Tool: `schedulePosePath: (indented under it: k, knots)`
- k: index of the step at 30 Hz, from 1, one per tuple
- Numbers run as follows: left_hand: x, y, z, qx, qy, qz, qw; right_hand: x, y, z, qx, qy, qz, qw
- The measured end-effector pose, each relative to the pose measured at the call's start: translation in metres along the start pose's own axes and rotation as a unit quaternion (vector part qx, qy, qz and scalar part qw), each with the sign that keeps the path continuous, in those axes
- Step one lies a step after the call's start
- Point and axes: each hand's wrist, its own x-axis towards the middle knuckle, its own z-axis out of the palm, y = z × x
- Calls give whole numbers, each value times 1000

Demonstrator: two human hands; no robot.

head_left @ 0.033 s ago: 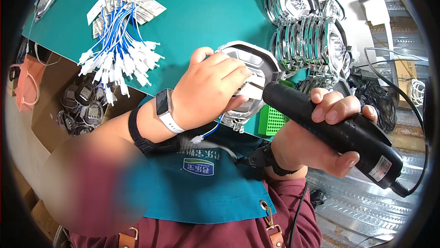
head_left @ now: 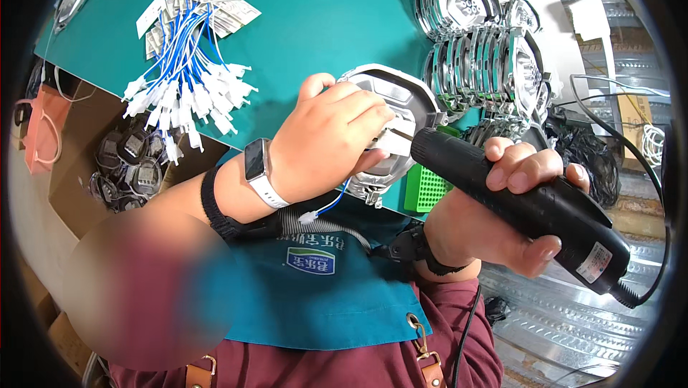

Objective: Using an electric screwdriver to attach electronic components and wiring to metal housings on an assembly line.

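Note:
In my right hand (head_left: pixel 512 202) is a black corded electric screwdriver (head_left: pixel 494 187), fingers wrapped round its body. Its nose points left over a silver, shield-shaped lamp housing (head_left: pixel 423 94); I cannot make out a bit. My left hand (head_left: pixel 326 137) lies over the housing, fingers and thumb closed on a white plate (head_left: pixel 401 141) at its middle. The fingers partly hide that plate. From the housing's lower edge hangs a blue and white wire ending in a white connector (head_left: pixel 308 217).
A bundle of blue and white wire leads (head_left: pixel 186 44) with white plates lies on the green mat (head_left: pixel 315 15). Stacked silver housings (head_left: pixel 480 73) stand at right, beside a green perforated tray (head_left: pixel 423 189). A cardboard box (head_left: pixel 79 151) with more housings sits at left. The screwdriver's cord (head_left: pixel 659 245) loops at right.

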Motion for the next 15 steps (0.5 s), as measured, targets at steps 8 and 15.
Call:
schedulePosePath:
  k: [8, 15]
  knots:
    - [4, -6, 0, -22, -11, -5, 1000, 6, 7, -2, 41, -17, -6, 999]
    - [4, -8, 0, -33, -6, -5, 999, 6, 8, 2, 22, -19, -3, 1000]
